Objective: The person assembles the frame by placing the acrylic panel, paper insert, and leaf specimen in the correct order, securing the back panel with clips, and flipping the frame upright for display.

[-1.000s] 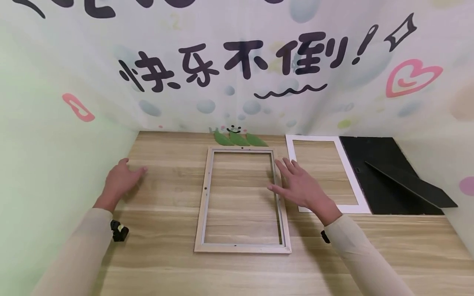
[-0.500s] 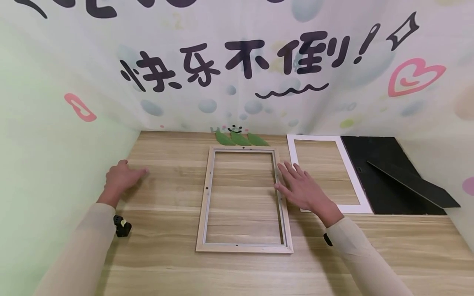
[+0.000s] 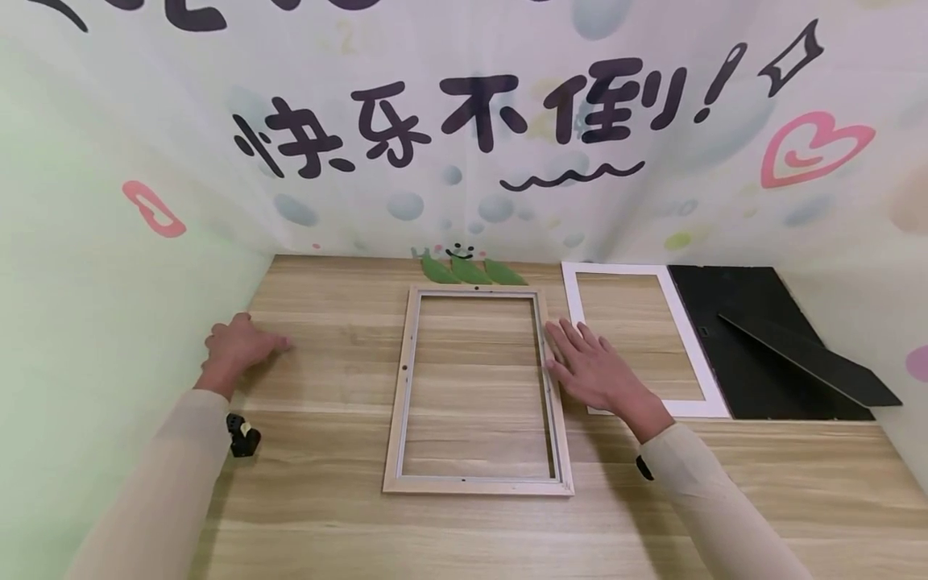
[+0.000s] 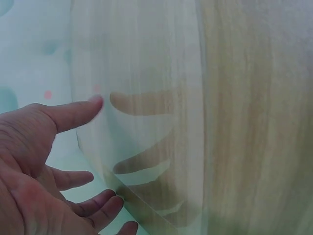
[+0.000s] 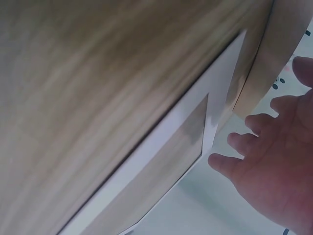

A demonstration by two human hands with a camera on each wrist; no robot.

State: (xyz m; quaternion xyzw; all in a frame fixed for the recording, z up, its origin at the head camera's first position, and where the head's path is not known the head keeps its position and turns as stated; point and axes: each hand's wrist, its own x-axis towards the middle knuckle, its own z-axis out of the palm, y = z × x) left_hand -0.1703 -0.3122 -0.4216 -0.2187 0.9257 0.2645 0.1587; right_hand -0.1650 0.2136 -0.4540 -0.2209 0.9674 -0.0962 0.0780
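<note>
A light wooden picture frame (image 3: pixel 397 403) lies flat on the table in the head view. My right hand (image 3: pixel 596 372) is over its right side, fingers extended; whether they touch the wood I cannot tell. In the right wrist view the same hand (image 5: pixel 279 161) shows its palm. Left of the frame, my left hand (image 3: pixel 239 348) hovers with thumb spread and fingers loosely bent. The left wrist view shows that hand (image 4: pixel 44 171) just above a clear sheet (image 4: pixel 146 58), which mirrors its fingers; a small gap separates thumb and reflection. Neither hand holds anything.
Right of the frame lies a white mat (image 3: pixel 692 338). Beside it is a black backing board (image 3: pixel 732 298) with its stand leg (image 3: pixel 805 358) raised. Printed fabric (image 3: pixel 464 201) rises behind the wood-grain table (image 3: pixel 304 515), and a pale green wall (image 3: pixel 87 322) borders the left.
My right hand has shifted slightly right and its fingers have come closer together. The left hand has turned slightly and moved a little right. The frame, mat and board stay in place.
</note>
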